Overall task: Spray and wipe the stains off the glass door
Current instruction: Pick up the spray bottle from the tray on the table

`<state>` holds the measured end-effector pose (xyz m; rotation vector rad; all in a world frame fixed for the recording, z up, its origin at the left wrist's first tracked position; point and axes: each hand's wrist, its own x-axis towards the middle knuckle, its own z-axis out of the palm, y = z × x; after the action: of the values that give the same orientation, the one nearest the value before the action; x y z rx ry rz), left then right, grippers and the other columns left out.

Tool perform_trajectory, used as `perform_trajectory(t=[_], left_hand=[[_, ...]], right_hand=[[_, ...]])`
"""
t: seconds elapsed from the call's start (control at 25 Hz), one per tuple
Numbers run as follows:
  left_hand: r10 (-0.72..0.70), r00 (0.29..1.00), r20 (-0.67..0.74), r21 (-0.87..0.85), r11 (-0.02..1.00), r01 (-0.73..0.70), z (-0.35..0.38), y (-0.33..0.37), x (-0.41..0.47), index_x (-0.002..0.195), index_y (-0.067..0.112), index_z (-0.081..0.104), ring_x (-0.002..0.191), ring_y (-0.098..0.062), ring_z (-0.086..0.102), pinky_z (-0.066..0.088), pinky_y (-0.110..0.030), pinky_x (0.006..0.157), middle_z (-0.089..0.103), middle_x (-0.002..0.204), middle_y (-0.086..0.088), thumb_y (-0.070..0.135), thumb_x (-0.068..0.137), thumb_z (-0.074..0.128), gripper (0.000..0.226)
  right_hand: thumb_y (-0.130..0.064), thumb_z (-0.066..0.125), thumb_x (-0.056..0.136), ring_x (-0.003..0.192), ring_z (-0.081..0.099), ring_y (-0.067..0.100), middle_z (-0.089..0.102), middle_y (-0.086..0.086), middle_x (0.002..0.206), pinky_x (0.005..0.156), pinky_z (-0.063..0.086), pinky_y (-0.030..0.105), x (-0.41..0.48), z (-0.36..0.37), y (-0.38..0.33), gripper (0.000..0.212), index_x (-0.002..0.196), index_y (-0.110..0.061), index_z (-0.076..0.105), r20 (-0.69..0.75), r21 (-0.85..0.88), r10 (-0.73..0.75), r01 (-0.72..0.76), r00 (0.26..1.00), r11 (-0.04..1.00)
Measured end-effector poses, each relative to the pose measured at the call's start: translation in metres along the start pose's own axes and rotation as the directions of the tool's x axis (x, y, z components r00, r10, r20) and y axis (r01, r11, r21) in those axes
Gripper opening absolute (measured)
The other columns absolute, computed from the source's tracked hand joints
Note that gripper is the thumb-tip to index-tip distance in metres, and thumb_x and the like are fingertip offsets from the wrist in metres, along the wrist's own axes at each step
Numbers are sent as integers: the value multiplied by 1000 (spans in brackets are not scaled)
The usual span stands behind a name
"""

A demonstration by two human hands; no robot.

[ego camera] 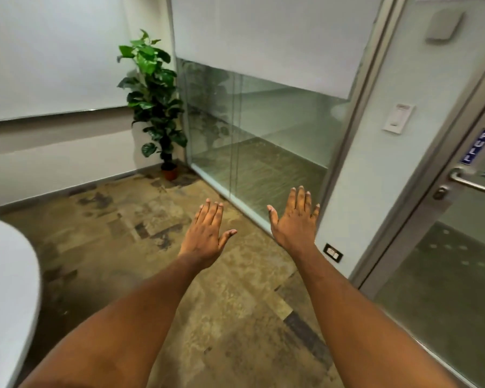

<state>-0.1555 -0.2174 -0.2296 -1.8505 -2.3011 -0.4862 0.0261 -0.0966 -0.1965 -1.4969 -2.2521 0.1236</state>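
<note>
While both bare forearms reach forward from the bottom of the view, the left hand [205, 233] and the right hand [296, 222] hang over the floor [221, 303] with backs up, fingers straight and loosely spread, thumbs angled toward each other — neither holds anything or touches a surface. Well to the left of the left hand, at the near edge of the view, curves the rim of a white desk [9, 289]. Beneath the hands the floor is mottled tan with darker patches. Just right of the right hand, low on a pale wall panel, sits a black-framed power outlet [333, 252]. Farther right stands the glass door [445, 275] in its metal frame, faint spots showing on its lower pane; its lever handle [472, 182] and a blue PULL sticker [476, 147] lie up and to the right of the right hand. A white wall switch [398, 118] is mounted above the outlet. Beyond the fingertips runs a glass partition [263, 135] — frosted above, clear below. Far ahead and left of the left hand, a potted plant [154, 102] stands in the corner.
</note>
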Motion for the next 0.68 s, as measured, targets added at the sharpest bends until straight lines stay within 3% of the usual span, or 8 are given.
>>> perform_trajectory(t=[0.24, 0.36, 0.56, 0.68], left_hand=[[-214, 973, 80, -32, 976, 218, 6, -114, -113, 148, 5, 34, 150, -28, 15, 7, -35, 121, 35, 155, -14, 72, 85, -6, 100], [-354, 928, 115, -37, 932, 360, 8, -165, -173, 148, 6, 33, 151, -25, 12, 3, -33, 122, 34, 156, -12, 69, 88, 3, 92], [-509, 853, 111, -41, 856, 516, 10, -231, -275, 147, 8, 37, 151, -23, 12, 0, -30, 121, 38, 154, -9, 71, 82, -10, 102], [-627, 768, 135, -51, 769, 637, 4, -254, -325, 146, 9, 39, 151, -21, 15, 0, -27, 118, 37, 155, -7, 65, 91, 8, 85]], right_hand=[[-60, 29, 95, 149, 2, 28, 7, 12, 162, 119, 2, 54, -67, 81, -125, 78, 152, -8, 14, 173, 57, -108, 100, 979, 993], [-61, 30, 94, 149, 4, 28, 10, 13, 161, 119, 3, 54, -104, 117, -192, 79, 152, -9, 14, 255, 86, -172, 155, 952, 984], [-61, 29, 94, 149, 2, 27, 8, 12, 162, 119, 3, 53, -169, 169, -285, 79, 152, -9, 12, 391, 112, -285, 262, 875, 958], [-60, 29, 95, 149, 1, 28, 7, 13, 162, 119, 4, 53, -201, 189, -330, 79, 152, -9, 11, 460, 133, -367, 346, 809, 929]])
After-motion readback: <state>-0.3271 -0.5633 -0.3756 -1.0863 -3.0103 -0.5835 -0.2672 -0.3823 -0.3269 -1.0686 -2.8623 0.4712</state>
